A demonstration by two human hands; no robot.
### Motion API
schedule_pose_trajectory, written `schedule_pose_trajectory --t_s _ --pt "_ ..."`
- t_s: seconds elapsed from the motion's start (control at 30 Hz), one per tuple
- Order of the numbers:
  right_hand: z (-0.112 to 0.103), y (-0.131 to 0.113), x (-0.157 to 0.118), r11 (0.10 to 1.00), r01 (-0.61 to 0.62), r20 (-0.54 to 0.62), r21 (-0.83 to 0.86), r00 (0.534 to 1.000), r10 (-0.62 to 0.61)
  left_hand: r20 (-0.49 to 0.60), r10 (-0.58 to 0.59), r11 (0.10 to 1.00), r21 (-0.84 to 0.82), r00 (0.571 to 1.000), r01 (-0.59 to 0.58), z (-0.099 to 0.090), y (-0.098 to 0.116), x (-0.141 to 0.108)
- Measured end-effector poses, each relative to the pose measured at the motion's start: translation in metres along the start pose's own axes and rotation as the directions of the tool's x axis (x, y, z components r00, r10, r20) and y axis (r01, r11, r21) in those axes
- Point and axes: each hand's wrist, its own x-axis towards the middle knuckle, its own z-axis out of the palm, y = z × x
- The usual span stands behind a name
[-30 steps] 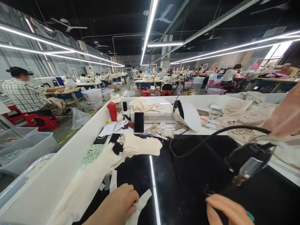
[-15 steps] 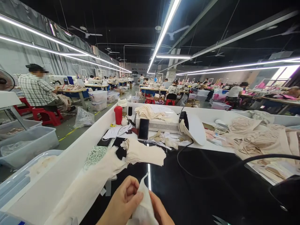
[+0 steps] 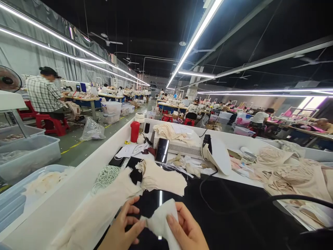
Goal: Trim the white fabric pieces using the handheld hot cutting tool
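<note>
My right hand grips a small piece of white fabric, thumb on its near face and fingers behind. Toward the left the fabric narrows to a thin end. That end lies at the thumb and middle fingertip of my left hand, which appear to pinch it; the index finger is raised away. Both hands are over the black glossy tabletop. Just beyond them lies a stack of cream cut fabric pieces. A long cream fabric pile runs along the left side.
White side walls border the table. Along the back are a red cup, a phone, a white machine with fabric on top and a white visor. A black cable crosses the right, near beige fabric. Co-workers sit beyond.
My hands have moved apart around the white fabric. It has gone from upright between them to spread sideways, with my right hand now gripping its right part. The view has shifted slightly.
</note>
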Motion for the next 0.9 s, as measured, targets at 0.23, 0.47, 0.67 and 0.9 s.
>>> schedule_pose_trajectory --t_s 0.23,0.47,0.67,0.9 --pt "0.003 -0.01 0.016 0.983 -0.081 0.362 -0.163 0.922 0.136 0.323 -0.027 0.999 -0.015 0.946 0.034 -0.011 0.024 0.02" --pt "0.005 -0.037 0.014 0.962 -0.14 0.33 -0.233 0.919 0.214 0.468 -0.203 0.968 -0.037 0.86 0.248 -0.006 0.074 0.029" --pt "-0.025 -0.048 0.016 0.924 -0.115 0.29 -0.365 0.929 0.23 0.407 -0.214 0.976 0.046 0.888 0.214 -0.015 0.075 0.039" --pt "-0.063 -0.053 0.024 0.814 -0.076 0.204 -0.575 0.951 0.232 0.335 -0.195 0.976 0.155 0.922 0.15 -0.022 0.08 0.054"
